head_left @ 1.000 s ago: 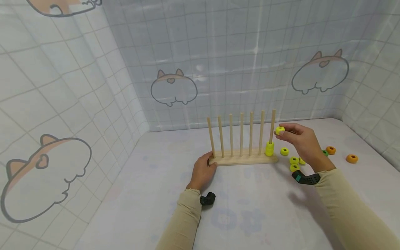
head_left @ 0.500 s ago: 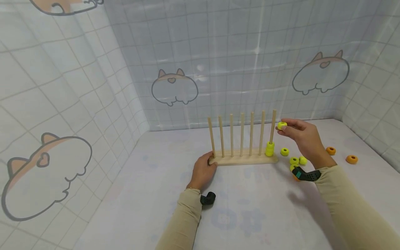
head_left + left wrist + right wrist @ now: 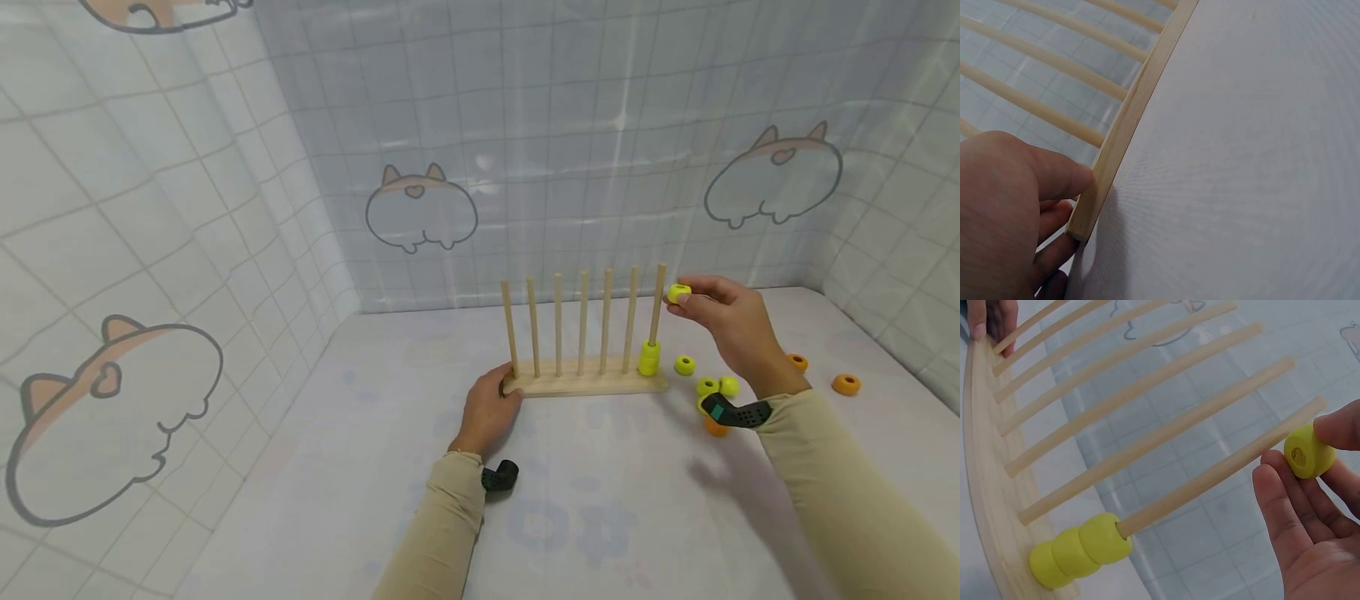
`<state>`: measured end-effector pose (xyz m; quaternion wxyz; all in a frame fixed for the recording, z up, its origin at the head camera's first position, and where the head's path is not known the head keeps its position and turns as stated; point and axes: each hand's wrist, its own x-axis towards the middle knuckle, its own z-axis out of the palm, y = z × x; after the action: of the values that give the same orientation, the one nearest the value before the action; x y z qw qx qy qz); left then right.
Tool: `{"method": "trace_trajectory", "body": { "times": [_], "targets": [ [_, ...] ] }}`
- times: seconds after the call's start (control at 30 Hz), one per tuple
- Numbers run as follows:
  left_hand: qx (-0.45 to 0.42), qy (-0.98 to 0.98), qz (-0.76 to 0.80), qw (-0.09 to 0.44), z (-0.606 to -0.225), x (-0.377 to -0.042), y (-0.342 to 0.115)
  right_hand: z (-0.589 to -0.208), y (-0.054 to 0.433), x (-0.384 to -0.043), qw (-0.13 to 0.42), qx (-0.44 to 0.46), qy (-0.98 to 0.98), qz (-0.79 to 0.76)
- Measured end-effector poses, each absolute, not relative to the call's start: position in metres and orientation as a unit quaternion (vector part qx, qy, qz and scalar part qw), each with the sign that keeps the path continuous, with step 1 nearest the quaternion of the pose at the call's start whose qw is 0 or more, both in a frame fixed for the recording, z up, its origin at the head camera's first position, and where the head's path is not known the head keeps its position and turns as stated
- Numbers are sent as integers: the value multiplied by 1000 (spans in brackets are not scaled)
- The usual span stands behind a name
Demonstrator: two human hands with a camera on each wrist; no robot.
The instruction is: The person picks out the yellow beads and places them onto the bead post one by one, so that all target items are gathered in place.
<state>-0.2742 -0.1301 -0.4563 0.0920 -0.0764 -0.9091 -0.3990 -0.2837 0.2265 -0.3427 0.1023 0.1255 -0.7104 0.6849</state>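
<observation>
A wooden rack [image 3: 585,385] with a row of several upright pegs stands on the table. My left hand [image 3: 488,408] grips its left end, thumb on the front edge in the left wrist view. Three yellow beads [image 3: 1079,550] are stacked at the foot of the rightmost peg [image 3: 657,304]. My right hand [image 3: 731,321] pinches another yellow bead [image 3: 1310,450] between thumb and fingers. That bead is beside the upper part of the rightmost peg, just right of it, its hole showing in the right wrist view.
Loose yellow beads [image 3: 684,365] lie right of the rack, some partly behind my right wrist. Orange beads [image 3: 847,384] lie farther right, with one [image 3: 716,427] below the wrist. A tiled-pattern sheet [image 3: 525,167] rises behind the table.
My right hand has risen with the yellow bead, from partway up the rightmost peg to near its top. The left hand still holds the rack's end.
</observation>
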Motion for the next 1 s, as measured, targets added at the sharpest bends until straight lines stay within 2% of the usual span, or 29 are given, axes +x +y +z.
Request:
{"method": "trace_trajectory", "body": {
  "times": [1.0],
  "targets": [
    [-81, -906, -405, 96, -454, -273, -130, -327, 225, -288, 122, 144, -650, 736]
  ]
}}
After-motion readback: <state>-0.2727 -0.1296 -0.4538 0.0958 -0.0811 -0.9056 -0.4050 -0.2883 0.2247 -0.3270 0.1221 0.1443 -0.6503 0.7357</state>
